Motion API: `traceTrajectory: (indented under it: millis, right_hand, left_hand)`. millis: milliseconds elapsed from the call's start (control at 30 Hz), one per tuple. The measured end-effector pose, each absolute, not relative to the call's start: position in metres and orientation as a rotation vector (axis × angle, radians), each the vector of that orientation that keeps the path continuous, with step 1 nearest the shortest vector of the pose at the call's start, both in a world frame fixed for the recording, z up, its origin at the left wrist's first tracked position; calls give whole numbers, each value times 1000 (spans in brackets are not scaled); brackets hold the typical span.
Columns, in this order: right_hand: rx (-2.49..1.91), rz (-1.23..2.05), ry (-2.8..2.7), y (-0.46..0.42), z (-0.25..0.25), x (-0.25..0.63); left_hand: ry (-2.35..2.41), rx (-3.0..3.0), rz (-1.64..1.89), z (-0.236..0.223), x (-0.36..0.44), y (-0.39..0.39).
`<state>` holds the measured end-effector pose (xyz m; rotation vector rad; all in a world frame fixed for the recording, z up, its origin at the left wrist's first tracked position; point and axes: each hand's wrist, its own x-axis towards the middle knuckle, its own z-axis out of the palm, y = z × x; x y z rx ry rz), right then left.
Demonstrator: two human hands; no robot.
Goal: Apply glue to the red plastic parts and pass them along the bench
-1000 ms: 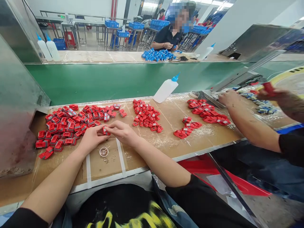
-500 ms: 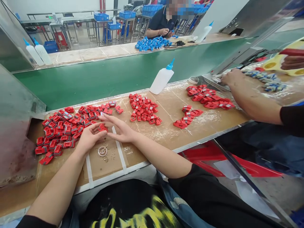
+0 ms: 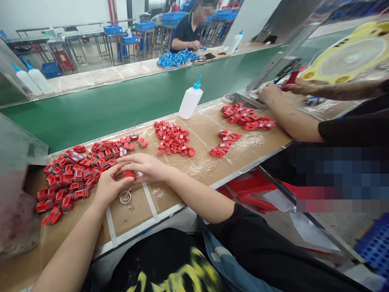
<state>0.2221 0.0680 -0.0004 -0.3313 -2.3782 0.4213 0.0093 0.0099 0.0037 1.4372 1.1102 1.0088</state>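
My left hand and my right hand meet over the brown worktop, both closed round one small red plastic part. Just below them sits a small clear dish with a thin stick in it. A big pile of red parts with grey inserts lies left of my hands. A second pile of smaller red parts lies to the right.
A white squeeze bottle with a blue cap stands by the green conveyor belt. More red parts lie in front of a co-worker's hands at the right. Another person sits across the belt by blue parts.
My right hand, spread open half a second ago, has closed back onto the red part held by my left hand. The camera view has swung to the right.
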Motion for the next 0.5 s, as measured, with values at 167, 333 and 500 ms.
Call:
traceTrajectory:
  millis: [167, 333, 500]
  right_hand:
    - [-996, 124, -2449, 17, -20, 308]
    - [-1654, -225, -2127, -12, -32, 394]
    - [-1502, -89, -2175, 46, -13, 321]
  left_hand:
    - [1120, 1372, 1055, 8, -2, 11]
    - [1201, 1346, 1138, 11, 1, 10]
    - [1240, 1387, 1137, 9, 2, 8]
